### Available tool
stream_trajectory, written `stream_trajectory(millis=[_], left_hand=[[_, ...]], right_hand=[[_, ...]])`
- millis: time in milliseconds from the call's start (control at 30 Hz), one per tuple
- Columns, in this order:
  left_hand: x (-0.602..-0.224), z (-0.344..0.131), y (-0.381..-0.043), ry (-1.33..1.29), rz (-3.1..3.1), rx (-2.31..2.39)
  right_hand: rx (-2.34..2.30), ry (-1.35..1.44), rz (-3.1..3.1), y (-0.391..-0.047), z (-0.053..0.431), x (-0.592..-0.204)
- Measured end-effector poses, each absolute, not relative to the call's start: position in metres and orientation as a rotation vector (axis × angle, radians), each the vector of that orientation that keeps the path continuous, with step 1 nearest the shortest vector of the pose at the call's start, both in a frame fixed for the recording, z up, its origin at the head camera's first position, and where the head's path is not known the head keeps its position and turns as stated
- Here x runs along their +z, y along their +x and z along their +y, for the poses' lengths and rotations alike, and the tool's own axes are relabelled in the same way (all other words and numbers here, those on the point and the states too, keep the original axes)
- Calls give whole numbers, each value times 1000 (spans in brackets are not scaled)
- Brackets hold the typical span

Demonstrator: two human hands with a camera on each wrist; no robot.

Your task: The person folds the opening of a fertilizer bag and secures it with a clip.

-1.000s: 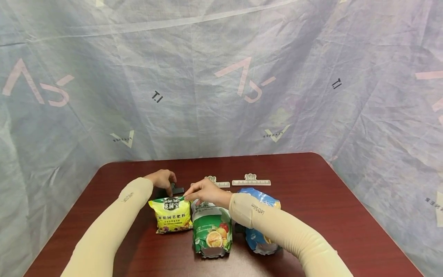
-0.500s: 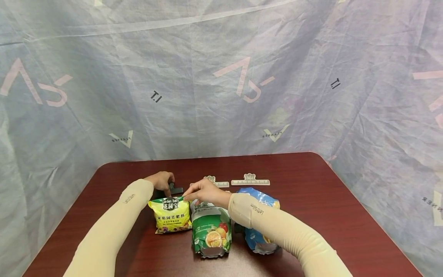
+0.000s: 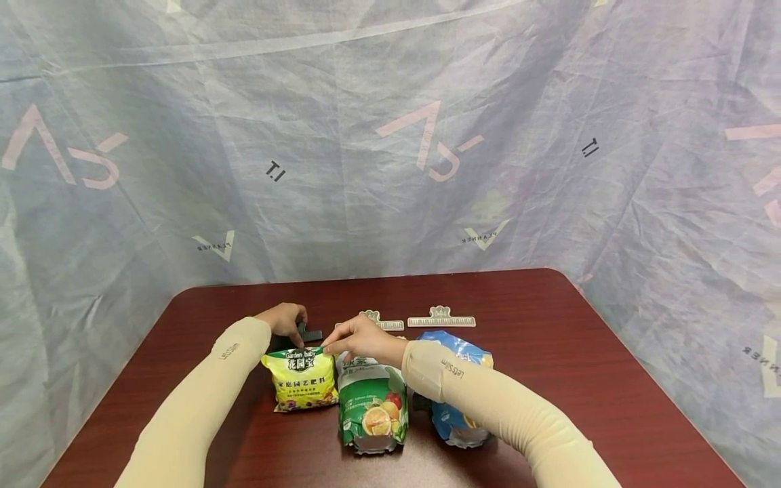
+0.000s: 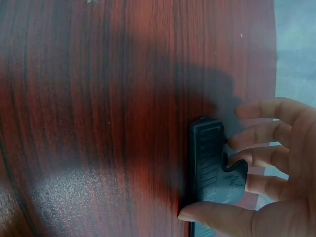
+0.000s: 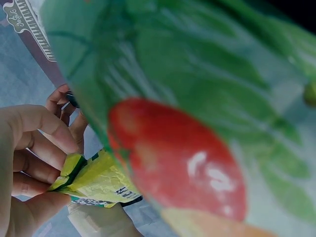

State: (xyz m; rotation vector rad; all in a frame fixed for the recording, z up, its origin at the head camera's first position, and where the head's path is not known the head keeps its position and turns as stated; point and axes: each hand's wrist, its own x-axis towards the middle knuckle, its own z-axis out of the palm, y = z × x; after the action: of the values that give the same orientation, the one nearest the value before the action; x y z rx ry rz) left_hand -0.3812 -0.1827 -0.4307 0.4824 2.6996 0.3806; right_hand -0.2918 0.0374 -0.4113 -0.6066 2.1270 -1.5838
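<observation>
In the head view, a red-brown table (image 3: pixel 561 393) fills the lower half of the frame, and a grey cloth (image 3: pixel 360 102) with printed letters hangs behind it. The left hand (image 3: pixel 283 320) is left of centre, just behind the yellow bag (image 3: pixel 303 383). In the left wrist view its fingers are bent and hold the black clip (image 4: pixel 210 158): the thumb lies across the clip near the bottom of the frame, and the other fingers are at the side of its handle. The clip lies on the table, at the lower right of this view. The right hand (image 3: pixel 366 337) is near the middle of the head view, and its thumb and forefinger pinch the yellow bag at the right end of its green top edge. The right wrist view shows this edge folded between the fingertips, at the lower left. The green bag (image 3: pixel 372 403) lies just to the right of the yellow one, and its printed red fruit fills much of the right wrist view. Farther right is the blue bag (image 3: pixel 451 423), partly covered by the right sleeve (image 3: pixel 506 407). Two white clips (image 3: pixel 442 320) lie behind the bags; the right hand partly hides the left one.
</observation>
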Motion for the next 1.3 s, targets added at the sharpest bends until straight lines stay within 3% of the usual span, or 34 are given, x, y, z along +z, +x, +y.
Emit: stream_trajectory(millis=[1300], left_hand=[[-421, -180, -375, 559, 2702, 306]], right_hand=[[-1594, -634, 2112, -290, 38, -411]])
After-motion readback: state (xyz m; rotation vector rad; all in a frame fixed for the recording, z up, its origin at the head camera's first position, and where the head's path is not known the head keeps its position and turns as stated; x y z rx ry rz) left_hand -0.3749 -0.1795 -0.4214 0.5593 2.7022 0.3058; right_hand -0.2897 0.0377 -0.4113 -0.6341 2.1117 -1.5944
